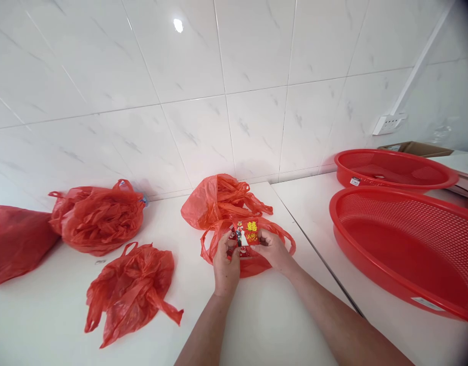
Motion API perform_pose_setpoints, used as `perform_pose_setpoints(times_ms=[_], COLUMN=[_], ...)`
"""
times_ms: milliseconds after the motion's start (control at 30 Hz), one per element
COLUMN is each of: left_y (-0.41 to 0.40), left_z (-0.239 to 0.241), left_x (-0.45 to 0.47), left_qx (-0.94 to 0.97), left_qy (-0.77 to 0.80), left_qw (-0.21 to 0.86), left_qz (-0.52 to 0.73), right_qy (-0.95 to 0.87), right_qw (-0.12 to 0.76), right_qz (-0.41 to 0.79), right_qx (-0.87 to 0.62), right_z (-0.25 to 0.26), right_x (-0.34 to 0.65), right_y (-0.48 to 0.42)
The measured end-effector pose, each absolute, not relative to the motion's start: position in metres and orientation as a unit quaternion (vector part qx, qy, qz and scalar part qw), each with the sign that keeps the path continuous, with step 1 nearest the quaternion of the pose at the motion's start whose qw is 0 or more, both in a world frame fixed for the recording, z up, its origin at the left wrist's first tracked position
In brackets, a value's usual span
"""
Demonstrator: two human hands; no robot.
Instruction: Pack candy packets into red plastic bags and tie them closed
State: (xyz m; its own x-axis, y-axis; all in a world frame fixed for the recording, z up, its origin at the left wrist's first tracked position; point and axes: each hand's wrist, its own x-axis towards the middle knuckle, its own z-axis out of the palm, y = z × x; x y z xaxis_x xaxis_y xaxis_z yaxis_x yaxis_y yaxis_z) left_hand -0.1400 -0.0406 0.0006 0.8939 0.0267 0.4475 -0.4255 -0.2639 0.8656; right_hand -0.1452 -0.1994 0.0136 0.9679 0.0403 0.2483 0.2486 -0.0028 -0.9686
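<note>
Both hands hold a small red packet (246, 232) with yellow characters and a printed picture, just above the white table. My left hand (225, 264) pinches its left edge and my right hand (272, 250) pinches its right edge, fingers closed. Under the hands lies an open red plastic bag (253, 264) with its handles spread. A fuller red plastic bag (218, 201) sits right behind it against the wall.
Red plastic bags lie to the left: one crumpled (130, 287) near me, one stuffed (98, 218) by the wall, another (16, 241) at the left edge. Two red perforated baskets (405, 249) (394, 168) stand on the right. A wall socket (388, 123) sits above them.
</note>
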Motion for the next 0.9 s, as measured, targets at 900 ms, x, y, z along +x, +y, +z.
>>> perform_pose_setpoints(times_ms=[900], left_y=[-0.0368], left_z=[-0.0019], left_x=[-0.1366], left_qx=[0.775], left_qy=[-0.16], left_qw=[0.573], left_qz=[0.215], right_qy=[-0.09], right_qw=[0.698], right_qz=[-0.043], right_qx=[-0.709], right_z=[0.0131], right_x=[-0.1457], right_y=[-0.199])
